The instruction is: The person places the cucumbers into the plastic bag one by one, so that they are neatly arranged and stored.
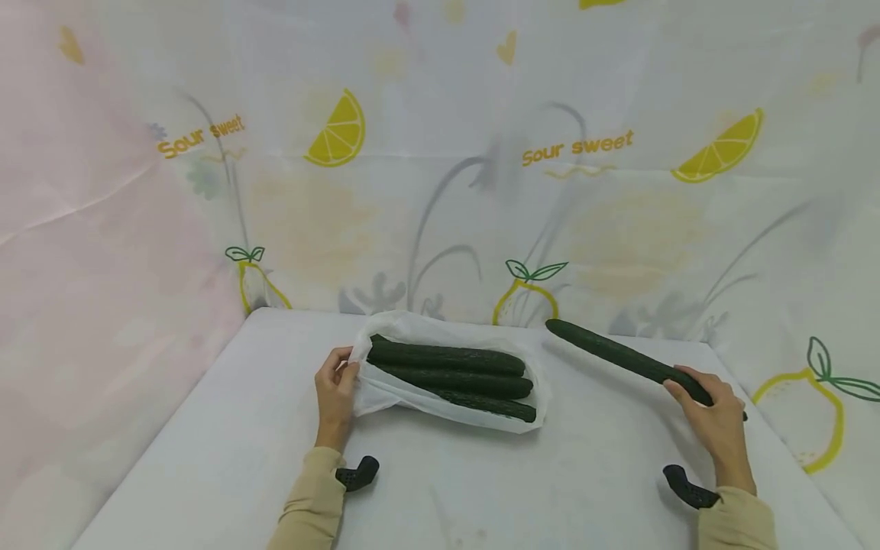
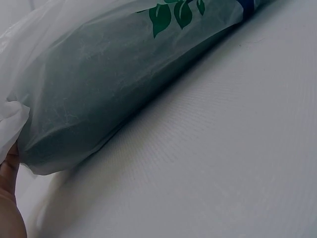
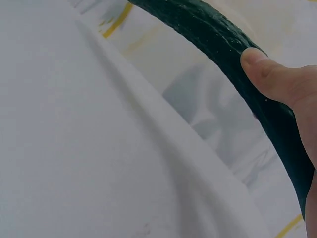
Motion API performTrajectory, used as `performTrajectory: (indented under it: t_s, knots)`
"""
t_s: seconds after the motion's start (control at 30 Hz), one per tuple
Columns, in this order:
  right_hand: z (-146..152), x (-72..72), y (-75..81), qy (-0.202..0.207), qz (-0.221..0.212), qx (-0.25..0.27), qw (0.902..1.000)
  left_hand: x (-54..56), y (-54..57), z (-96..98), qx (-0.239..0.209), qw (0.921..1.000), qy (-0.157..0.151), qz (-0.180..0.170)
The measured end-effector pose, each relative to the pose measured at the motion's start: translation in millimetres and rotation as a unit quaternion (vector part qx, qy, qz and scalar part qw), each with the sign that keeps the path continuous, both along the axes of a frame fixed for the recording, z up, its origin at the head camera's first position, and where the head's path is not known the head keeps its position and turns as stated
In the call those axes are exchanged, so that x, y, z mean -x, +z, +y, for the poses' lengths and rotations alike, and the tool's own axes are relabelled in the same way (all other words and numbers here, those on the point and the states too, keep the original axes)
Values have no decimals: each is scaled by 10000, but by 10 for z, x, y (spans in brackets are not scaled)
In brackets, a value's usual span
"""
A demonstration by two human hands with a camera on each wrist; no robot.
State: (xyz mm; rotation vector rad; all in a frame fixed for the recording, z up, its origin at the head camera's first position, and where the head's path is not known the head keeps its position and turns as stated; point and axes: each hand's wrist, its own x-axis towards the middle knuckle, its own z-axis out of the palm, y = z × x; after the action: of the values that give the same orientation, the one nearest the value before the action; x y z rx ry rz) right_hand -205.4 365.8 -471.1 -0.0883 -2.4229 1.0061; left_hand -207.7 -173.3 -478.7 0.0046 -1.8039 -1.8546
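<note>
A white plastic bag (image 1: pixel 454 418) lies on the table with its top side open, and three dark green cucumbers (image 1: pixel 447 357) rest side by side inside it. My left hand (image 1: pixel 336 393) pinches the bag's left edge between thumb and fingers. In the left wrist view the bag (image 2: pixel 89 89) bulges over the cucumbers, and green printed leaves show on it. Off to the right, my right hand (image 1: pixel 715 416) grips another cucumber (image 1: pixel 612 353) near its right end and holds it above the table, its far end pointing up and left. The right wrist view shows the thumb (image 3: pixel 262 69) across this cucumber (image 3: pixel 218 44).
The white table (image 1: pixel 550 496) ends at a printed cloth backdrop (image 1: pixel 440 153) behind and at both sides. A black strap-like piece (image 1: pixel 359 473) sits at the left wrist, and a similar black piece (image 1: pixel 687 487) at the right.
</note>
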Motion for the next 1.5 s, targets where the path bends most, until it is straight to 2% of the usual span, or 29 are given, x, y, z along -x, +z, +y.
performTrajectory:
  t_s: [0.13, 0.27, 0.43, 0.63, 0.7, 0.93, 1.13, 1.3, 1.5]
  knots:
    - [-38, -17, 107, 81, 59, -49, 9999, -63, 84, 22, 136, 9998, 75, 135]
    - [-99, -25, 221, 273, 215, -122, 9993, -62, 80, 18, 211, 9994, 119, 250]
    - [-200, 1, 331, 427, 483, -63, 9979, -55, 92, 32, 230, 9995, 168, 158]
    - [-315, -4, 433, 594, 500, -83, 9969, -54, 108, 37, 243, 9994, 187, 187]
    - [-367, -1, 465, 694, 580, -79, 9959, -39, 89, 28, 218, 9994, 173, 209]
    - [-612, 39, 527, 1121, 980, -162, 9887, 94, -136, -28, 17, 9994, 231, 268]
    - [-848, 102, 528, 1479, 1225, -452, 9803, 118, -188, -11, 6, 9991, 235, 345]
    - [-1016, 124, 516, 1750, 1500, -824, 9696, 98, -155, -13, -152, 9992, 133, 346]
    - [-1118, 87, 550, 1875, 1612, -1026, 9635, 8, 7, 0, -66, 9991, 71, 414]
